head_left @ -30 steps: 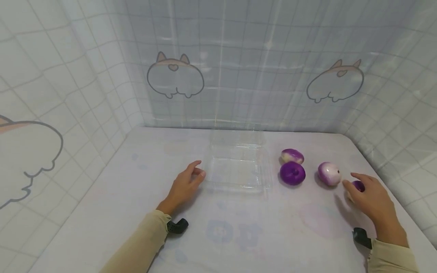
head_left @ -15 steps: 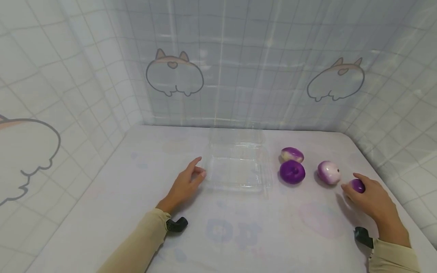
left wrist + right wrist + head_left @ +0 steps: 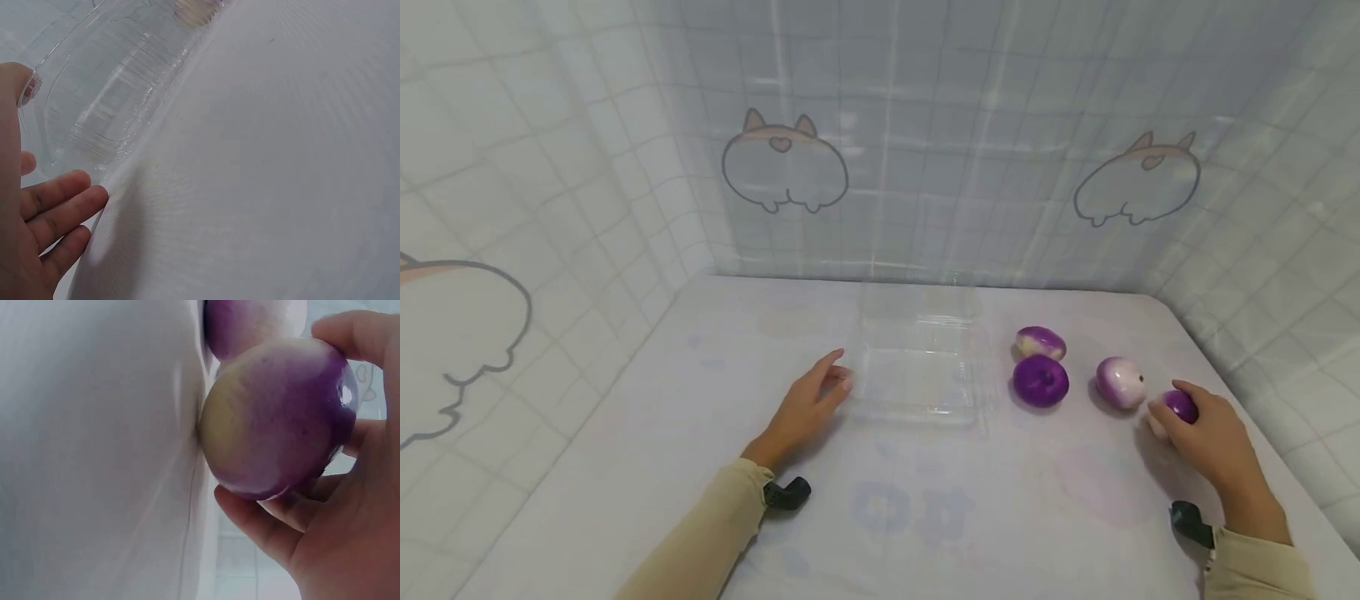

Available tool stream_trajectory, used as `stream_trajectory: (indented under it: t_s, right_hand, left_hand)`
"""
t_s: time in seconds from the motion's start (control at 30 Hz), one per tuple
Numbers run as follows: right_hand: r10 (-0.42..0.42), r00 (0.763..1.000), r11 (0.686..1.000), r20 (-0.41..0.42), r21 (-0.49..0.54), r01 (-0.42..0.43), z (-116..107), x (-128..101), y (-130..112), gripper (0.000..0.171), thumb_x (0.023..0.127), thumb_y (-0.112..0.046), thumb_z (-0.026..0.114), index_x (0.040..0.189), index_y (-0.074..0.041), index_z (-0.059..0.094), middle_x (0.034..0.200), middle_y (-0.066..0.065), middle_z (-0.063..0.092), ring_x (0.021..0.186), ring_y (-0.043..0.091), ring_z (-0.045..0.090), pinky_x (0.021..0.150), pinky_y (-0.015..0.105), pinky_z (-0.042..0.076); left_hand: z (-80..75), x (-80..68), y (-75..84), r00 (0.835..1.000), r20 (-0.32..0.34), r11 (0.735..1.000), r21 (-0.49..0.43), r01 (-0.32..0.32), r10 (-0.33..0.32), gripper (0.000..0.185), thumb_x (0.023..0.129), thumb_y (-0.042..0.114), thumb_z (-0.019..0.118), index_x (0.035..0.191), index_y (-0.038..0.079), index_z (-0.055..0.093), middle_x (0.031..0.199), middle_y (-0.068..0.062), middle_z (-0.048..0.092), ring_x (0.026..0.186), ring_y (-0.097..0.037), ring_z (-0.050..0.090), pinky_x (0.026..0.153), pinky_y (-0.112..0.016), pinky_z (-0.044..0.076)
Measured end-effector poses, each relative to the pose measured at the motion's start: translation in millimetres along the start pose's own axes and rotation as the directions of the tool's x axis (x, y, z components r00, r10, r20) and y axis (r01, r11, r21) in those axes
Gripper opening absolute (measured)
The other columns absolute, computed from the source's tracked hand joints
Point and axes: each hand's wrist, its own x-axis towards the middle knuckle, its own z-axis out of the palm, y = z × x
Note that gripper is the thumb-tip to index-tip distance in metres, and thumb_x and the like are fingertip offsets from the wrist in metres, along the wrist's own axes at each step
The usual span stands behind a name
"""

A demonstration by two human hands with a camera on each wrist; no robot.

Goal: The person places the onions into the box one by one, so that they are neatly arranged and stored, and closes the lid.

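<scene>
A clear plastic box (image 3: 921, 379) lies open at the middle of the table; it fills the upper left of the left wrist view as the clear box (image 3: 106, 100). My left hand (image 3: 808, 404) lies beside its left edge, thumb on the rim and fingers (image 3: 59, 200) straight against the side. Three purple and white turnips lie to the right of the box: one (image 3: 1041, 341) at the back, one (image 3: 1041, 381) in front of it, one (image 3: 1121, 382) farther right. My right hand (image 3: 1206, 433) grips another turnip (image 3: 1178, 406), which looks large in the right wrist view as the turnip (image 3: 275, 419).
The table (image 3: 925, 500) has a pale printed cloth. Tiled curtains with cartoon prints close it in at the back (image 3: 925, 150), left and right. The table's right edge runs close to my right hand.
My right hand has closed its fingers round the rightmost turnip and shifted slightly left with it. The left hand stays at the box.
</scene>
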Motion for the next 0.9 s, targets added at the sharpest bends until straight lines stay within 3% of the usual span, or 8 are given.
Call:
stream_trajectory:
  t_s: [0.23,0.43,0.5,0.53,0.63,0.7,0.77,0.9]
  right_hand:
    - [0.081,0.995,0.991,-0.063,0.114,-0.073,1,0,-5,0.069,0.103,-0.043,0.048,0.147,0.009,0.037,0.141,0.043,0.037,0.126,0.062,0.036,0.098,0.074,0.031]
    - [0.192,0.98,0.951,-0.049,0.257,-0.173,-1,-2,-11,0.074,0.103,-0.049,0.045,0.152,0.004,0.033,0.149,0.039,0.032,0.134,0.06,0.03,0.105,0.072,0.026]
    - [0.213,0.976,0.938,-0.04,0.288,-0.193,0,-3,-12,0.074,0.103,-0.051,0.043,0.153,0.003,0.032,0.15,0.038,0.033,0.132,0.057,0.035,0.104,0.07,0.03]
    - [0.221,0.974,0.935,-0.042,0.292,-0.2,0,-3,-13,0.074,0.103,-0.051,0.042,0.153,0.002,0.033,0.15,0.036,0.034,0.13,0.055,0.038,0.103,0.068,0.034]
    - [0.228,0.971,0.92,-0.07,0.343,-0.191,2,-2,-14,0.07,0.104,-0.049,0.043,0.151,0.003,0.038,0.146,0.033,0.042,0.109,0.031,0.059,0.09,0.044,0.055]
    - [0.223,0.97,0.908,-0.095,0.382,-0.172,4,-2,-15,0.067,0.104,-0.046,0.044,0.149,0.004,0.041,0.143,0.031,0.046,0.093,0.011,0.059,0.074,0.028,0.058]
    - [0.217,0.97,0.89,-0.107,0.43,-0.151,6,-2,-15,0.066,0.104,-0.044,0.045,0.147,0.006,0.042,0.14,0.031,0.046,0.083,-0.002,0.052,0.062,0.017,0.055]
    - [0.198,0.976,0.865,-0.088,0.485,-0.132,7,-1,-16,0.067,0.105,-0.043,0.043,0.148,0.008,0.038,0.14,0.031,0.042,0.086,-0.005,0.05,0.064,0.018,0.056]
  left_hand:
    - [0.3,2.8,-3.3,0.999,-0.009,0.999,-0.002,-0.036,0.036,0.061,0.103,0.035,0.056,0.154,0.007,0.037,0.125,-0.006,0.065,0.119,-0.025,0.059,0.106,-0.051,0.04]
    - [3.1,1.1,-4.4,0.999,-0.012,0.999,-0.01,-0.04,0.04,0.061,0.103,0.033,0.056,0.153,0.005,0.037,0.124,-0.008,0.066,0.119,-0.028,0.059,0.107,-0.052,0.039]
    - [3.5,0.9,-4.4,0.998,-0.014,0.998,-0.008,-0.054,0.054,0.06,0.103,0.031,0.056,0.153,0.004,0.037,0.124,-0.009,0.066,0.119,-0.028,0.06,0.106,-0.052,0.04]
    - [3.7,1.0,-4.5,0.998,-0.015,0.998,-0.01,-0.06,0.06,0.06,0.103,0.03,0.057,0.153,0.004,0.037,0.124,-0.009,0.066,0.118,-0.028,0.06,0.106,-0.052,0.04]
    - [3.6,0.9,-4.3,0.998,-0.011,0.998,-0.002,-0.061,0.061,0.06,0.103,0.031,0.056,0.153,0.005,0.037,0.125,-0.009,0.066,0.118,-0.027,0.06,0.106,-0.051,0.04]
    - [3.3,0.5,-3.9,0.999,-0.007,0.999,0.002,-0.053,0.053,0.06,0.103,0.032,0.056,0.154,0.007,0.037,0.125,-0.008,0.065,0.119,-0.026,0.06,0.107,-0.051,0.04]
    - [3.3,0.3,-4.3,0.999,-0.003,0.999,0.007,-0.046,0.046,0.061,0.103,0.034,0.056,0.155,0.009,0.036,0.126,-0.007,0.065,0.121,-0.026,0.059,0.107,-0.052,0.039]
    - [3.4,-0.9,-5.5,0.999,0.001,0.999,0.014,-0.047,0.047,0.061,0.104,0.036,0.055,0.155,0.011,0.035,0.127,-0.006,0.065,0.122,-0.026,0.058,0.108,-0.053,0.038]
